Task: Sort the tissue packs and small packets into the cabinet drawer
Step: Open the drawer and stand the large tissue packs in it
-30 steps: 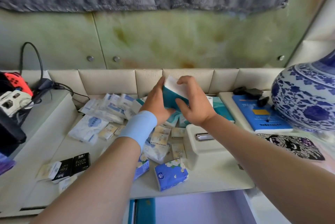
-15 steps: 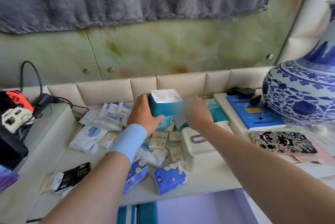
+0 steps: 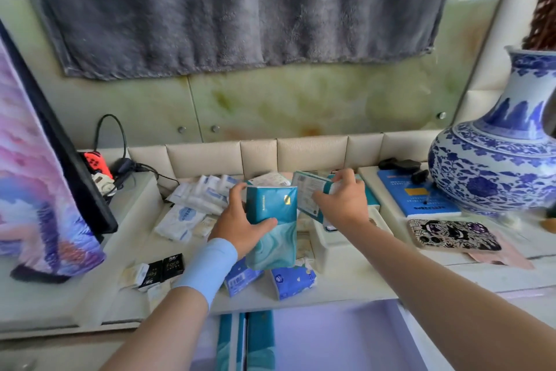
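Note:
My left hand [image 3: 240,224] grips a tall teal tissue pack [image 3: 272,226], upright above the cabinet top. Just to its right, my right hand [image 3: 343,202] holds a second teal pack [image 3: 310,194], tilted, with its printed back toward me. Below them lie two small blue tissue packs [image 3: 293,282] near the front edge. White packets [image 3: 180,220] and several small beige sachets are spread at the back left. The open drawer [image 3: 331,337] at the bottom holds two teal packs [image 3: 246,340] standing on edge at its left side.
A white box with a metal clasp [image 3: 328,240] stands under my right wrist. Small black and white boxes [image 3: 156,271] lie front left. A blue book [image 3: 418,193], a patterned phone case [image 3: 454,235] and a large blue-white vase [image 3: 505,160] fill the right. A screen [image 3: 45,160], cables and a controller sit left.
My left hand has lifted the teal pack up and toward me. My right hand has picked up a second teal pack from behind. The camera view has tipped upward.

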Motion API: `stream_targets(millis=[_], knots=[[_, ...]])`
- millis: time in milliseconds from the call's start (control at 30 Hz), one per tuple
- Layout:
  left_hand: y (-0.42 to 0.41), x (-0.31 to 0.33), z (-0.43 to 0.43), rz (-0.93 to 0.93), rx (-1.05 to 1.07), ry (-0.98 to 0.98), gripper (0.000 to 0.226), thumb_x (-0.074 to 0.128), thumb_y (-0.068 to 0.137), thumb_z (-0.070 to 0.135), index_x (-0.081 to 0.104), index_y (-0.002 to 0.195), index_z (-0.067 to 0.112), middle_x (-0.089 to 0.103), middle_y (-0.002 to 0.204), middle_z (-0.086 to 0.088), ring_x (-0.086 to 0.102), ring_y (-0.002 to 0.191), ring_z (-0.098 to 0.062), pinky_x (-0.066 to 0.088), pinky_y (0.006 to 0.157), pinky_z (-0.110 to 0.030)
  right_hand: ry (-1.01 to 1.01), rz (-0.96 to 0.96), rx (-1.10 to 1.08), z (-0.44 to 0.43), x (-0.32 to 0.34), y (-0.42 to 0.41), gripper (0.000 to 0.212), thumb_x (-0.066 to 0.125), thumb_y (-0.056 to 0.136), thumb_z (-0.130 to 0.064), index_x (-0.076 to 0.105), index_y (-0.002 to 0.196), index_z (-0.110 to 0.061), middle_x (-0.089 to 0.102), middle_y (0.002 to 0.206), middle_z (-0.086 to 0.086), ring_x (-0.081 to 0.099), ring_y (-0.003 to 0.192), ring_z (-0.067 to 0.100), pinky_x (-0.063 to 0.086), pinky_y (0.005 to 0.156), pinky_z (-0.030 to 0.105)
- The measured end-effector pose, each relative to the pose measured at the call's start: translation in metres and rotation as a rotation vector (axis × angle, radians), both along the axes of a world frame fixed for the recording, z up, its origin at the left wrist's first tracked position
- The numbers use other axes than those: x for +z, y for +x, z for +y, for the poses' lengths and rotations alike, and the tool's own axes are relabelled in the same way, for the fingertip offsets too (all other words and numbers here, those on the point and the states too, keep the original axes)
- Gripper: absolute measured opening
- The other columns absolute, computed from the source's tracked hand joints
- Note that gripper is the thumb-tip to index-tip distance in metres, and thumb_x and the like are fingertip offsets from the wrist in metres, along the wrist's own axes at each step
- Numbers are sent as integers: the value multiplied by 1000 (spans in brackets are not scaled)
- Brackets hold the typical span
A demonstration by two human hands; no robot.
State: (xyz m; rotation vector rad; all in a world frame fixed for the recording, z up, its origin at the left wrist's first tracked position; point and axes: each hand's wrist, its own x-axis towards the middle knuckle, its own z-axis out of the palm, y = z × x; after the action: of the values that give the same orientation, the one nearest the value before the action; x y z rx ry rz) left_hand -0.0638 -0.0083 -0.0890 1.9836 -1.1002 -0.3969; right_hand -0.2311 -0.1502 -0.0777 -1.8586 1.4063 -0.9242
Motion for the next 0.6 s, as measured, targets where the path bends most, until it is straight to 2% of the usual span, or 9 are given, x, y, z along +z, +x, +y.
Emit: stream_targets(millis=[67,133,167,233,300,367,400,500,600], knots=[[-6,-2,20,-9,-42,78,80,74,69,45,20,128,44,59,100,9,61,92,-21,52,84,-39,108,-45,40,19,0,-11,39,70,79,-33,44,108,-27,55,105,3,62,80,18,49,55,24],[-13,-4,38,-25,-82,173,72,69,70,41,20,123,43,61,93,7,62,86,-22,52,82,-39,201,-110,74,40,-2,-21,36,71,81,-27,46,107,-23,59,96,2,58,66,9,40,43,18],[-18,-5,45,-32,-95,210,68,67,70,40,21,120,43,62,92,6,63,84,-22,53,81,-40,223,-125,72,49,-5,-26,35,72,79,-25,47,103,-22,60,93,3,56,62,8,37,41,18],[-28,-11,60,-35,-114,272,61,65,68,40,24,113,43,62,92,6,64,81,-23,54,79,-40,225,-88,75,69,-11,-36,33,74,74,-27,45,90,-22,59,96,6,58,67,15,37,44,21],[-38,-19,75,-48,-139,334,59,65,69,41,23,110,39,60,95,5,63,78,-23,53,72,-37,191,16,92,92,-19,-47,36,74,70,-33,40,82,-25,54,98,5,59,76,21,39,50,26],[-48,-28,87,-87,-188,424,57,66,74,41,23,111,35,54,98,6,58,74,-19,45,62,-32,117,147,92,116,-27,-63,36,69,71,-41,38,83,-27,47,95,-1,57,76,21,42,56,29],[-53,-32,92,-107,-219,486,58,66,76,41,24,114,32,51,100,6,56,74,-18,42,62,-31,34,244,98,128,-32,-72,35,65,72,-46,38,85,-28,45,94,-4,55,74,21,41,58,31],[-66,-47,101,-146,-329,684,62,65,73,46,28,121,29,55,101,3,60,80,-22,48,67,-34,-221,478,198,153,-51,-97,34,52,73,-56,40,92,-30,46,92,-7,54,70,23,39,58,32],[-83,-60,100,-205,-429,827,61,64,72,51,33,119,28,54,91,3,58,74,-22,47,63,-33,-277,642,306,162,-72,-114,37,47,74,-60,49,96,-30,52,95,-6,60,76,21,45,60,33]])
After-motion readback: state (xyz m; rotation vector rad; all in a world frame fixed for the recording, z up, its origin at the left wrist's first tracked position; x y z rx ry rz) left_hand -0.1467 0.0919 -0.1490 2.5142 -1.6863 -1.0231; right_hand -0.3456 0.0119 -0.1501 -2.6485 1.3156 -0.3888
